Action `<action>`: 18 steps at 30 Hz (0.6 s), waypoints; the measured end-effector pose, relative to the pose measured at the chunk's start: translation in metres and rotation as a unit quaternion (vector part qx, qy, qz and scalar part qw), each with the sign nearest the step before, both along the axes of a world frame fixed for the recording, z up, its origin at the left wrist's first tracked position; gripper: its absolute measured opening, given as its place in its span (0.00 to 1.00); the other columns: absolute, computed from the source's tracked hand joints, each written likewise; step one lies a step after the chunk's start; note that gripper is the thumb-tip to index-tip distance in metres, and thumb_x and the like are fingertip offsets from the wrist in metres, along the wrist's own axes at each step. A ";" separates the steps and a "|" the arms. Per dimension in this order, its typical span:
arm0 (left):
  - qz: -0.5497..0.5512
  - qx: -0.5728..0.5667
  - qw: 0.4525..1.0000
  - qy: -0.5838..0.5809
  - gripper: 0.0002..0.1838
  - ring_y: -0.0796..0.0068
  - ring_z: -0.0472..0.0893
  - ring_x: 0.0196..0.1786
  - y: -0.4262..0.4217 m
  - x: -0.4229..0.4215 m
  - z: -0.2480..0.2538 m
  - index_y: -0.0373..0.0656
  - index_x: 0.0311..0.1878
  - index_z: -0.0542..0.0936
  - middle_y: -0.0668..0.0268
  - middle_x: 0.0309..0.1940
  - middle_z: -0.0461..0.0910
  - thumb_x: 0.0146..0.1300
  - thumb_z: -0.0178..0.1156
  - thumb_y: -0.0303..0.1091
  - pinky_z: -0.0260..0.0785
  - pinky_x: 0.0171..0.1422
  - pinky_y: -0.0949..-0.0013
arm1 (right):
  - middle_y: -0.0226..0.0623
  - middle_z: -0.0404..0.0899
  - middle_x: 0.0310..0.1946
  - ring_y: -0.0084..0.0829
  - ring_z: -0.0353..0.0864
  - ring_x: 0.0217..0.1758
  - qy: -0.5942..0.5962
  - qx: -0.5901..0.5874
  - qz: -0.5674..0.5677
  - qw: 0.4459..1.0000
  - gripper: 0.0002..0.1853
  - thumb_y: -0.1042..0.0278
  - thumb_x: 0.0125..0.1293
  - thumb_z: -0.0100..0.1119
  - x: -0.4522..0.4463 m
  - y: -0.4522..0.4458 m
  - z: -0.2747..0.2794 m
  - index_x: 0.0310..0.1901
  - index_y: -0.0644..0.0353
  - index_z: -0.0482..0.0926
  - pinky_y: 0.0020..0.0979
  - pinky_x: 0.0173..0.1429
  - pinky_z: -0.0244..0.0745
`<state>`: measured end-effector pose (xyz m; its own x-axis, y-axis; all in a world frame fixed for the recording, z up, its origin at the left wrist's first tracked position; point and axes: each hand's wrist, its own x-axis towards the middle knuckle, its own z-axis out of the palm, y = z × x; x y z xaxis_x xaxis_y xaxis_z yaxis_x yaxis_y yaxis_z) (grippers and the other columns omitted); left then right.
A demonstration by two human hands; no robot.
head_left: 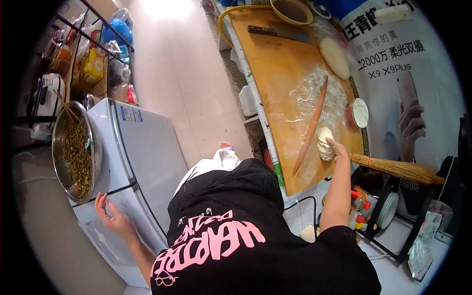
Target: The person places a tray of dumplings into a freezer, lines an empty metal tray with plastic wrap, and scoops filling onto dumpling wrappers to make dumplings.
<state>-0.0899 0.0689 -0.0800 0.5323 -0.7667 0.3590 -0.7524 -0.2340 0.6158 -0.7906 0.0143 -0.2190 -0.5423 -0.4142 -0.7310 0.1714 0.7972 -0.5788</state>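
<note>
My right hand [339, 150] reaches onto the wooden board and has its fingers on a stack of dough wrappers [324, 142], pale, round and overlapping. Just left of the stack lies a slim rolling pin [312, 127], slanting across floured wood. My left hand [116, 218] is raised beside the refrigerator, fingers apart, holding nothing. Closest to it is a large metal bowl [94, 162] of chopped green filling [77, 152], with chopsticks [69, 109] leaning in it. A small bowl of white flour [360, 113] stands at the board's right edge, below a long lump of dough [335, 58].
At the far end of the cutting board [268, 64] lie a cleaver [290, 33] and a yellowish basin [292, 11]. A straw whisk broom [396, 168] sticks out at right above a rack with plates [388, 210]. The refrigerator [147, 132] and shelves [91, 64] line the left.
</note>
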 end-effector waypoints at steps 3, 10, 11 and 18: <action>0.020 -0.017 0.999 0.033 0.10 0.69 0.72 0.54 0.014 0.020 -0.006 0.35 0.45 0.75 0.60 0.54 0.73 0.63 0.47 0.23 0.62 0.61 0.68 | 0.42 0.77 0.49 0.38 0.78 0.51 -0.076 -0.086 -0.100 0.988 0.30 0.60 0.50 0.71 -0.009 0.019 -0.016 0.53 0.65 0.73 0.38 0.54 0.73; 0.099 -0.046 0.970 0.218 0.10 0.70 0.74 0.52 0.036 0.040 -0.007 0.35 0.45 0.76 0.61 0.47 0.76 0.63 0.47 0.23 0.63 0.60 0.69 | 0.38 0.76 0.53 0.38 0.75 0.54 -0.140 -0.329 -0.275 0.893 0.25 0.64 0.58 0.64 -0.003 0.017 0.003 0.57 0.60 0.70 0.42 0.59 0.71; 0.133 -0.039 0.952 0.274 0.10 0.71 0.74 0.51 0.037 0.041 -0.001 0.36 0.44 0.76 0.61 0.45 0.77 0.63 0.47 0.23 0.64 0.59 0.69 | 0.37 0.76 0.53 0.37 0.75 0.55 -0.153 -0.342 -0.245 0.894 0.25 0.64 0.58 0.64 0.002 0.003 0.005 0.57 0.59 0.71 0.40 0.60 0.70; 0.122 -0.119 0.943 0.284 0.09 0.74 0.77 0.47 0.057 0.059 0.005 0.36 0.44 0.77 0.62 0.41 0.79 0.63 0.52 0.25 0.66 0.55 0.71 | 0.40 0.74 0.52 0.39 0.73 0.54 -0.380 -0.396 0.151 0.822 0.30 0.64 0.55 0.65 0.192 -0.142 0.087 0.59 0.60 0.66 0.45 0.58 0.68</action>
<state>-0.0307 0.1262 -0.0745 0.8409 -0.5301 0.1089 -0.2259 -0.1611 0.9607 -0.5989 -0.1272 -0.1323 0.1612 -0.9555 -0.2472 0.5871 0.2942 -0.7542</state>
